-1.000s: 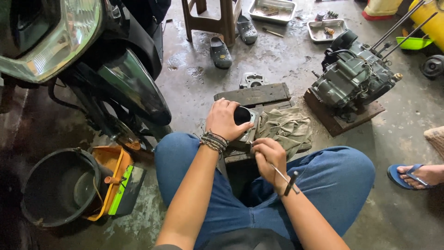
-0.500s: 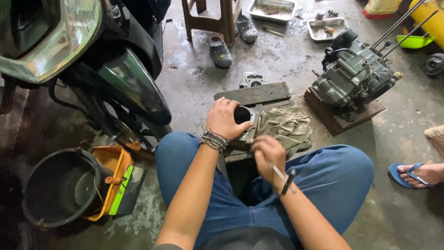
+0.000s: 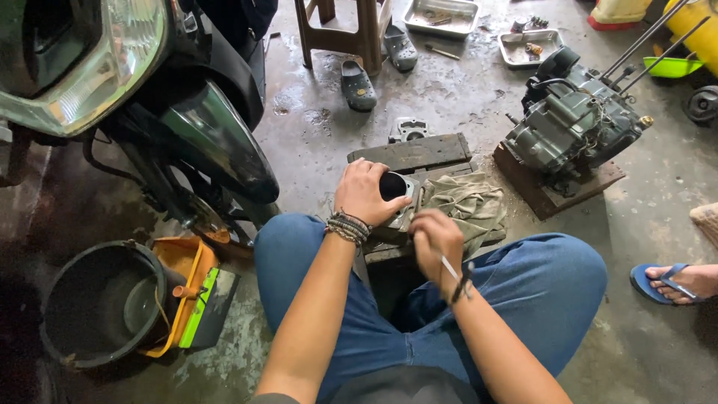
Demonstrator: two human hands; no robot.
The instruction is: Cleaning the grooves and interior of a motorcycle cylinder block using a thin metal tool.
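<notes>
Hands both busy over the lap. Left hand (image 3: 364,191) is half open, fingers spread and curved over the cylinder (image 3: 398,196), palm on its left side, holding it steady; beaded bands on the wrist. Right hand (image 3: 436,238) is curled into a loose fist, just right of and nearer than the cylinder, pinching a thin tool (image 3: 456,275) whose dark handle sticks down past the wrist; tip is hidden under the fingers, can't tell what it touches. Hands are close together, not touching as far as visible.

Cylinder sits on a plank (image 3: 410,152) edge between the knees, beside a crumpled rag (image 3: 467,206) to its right. Its round dark bore faces up toward the camera, so the long axis runs roughly vertical, tilted slightly.

Around: engine (image 3: 572,123) on a wood block to the right, scooter (image 3: 134,97) front at left, black bucket (image 3: 97,303) lower left, another person's sandalled foot (image 3: 677,280) at right.
</notes>
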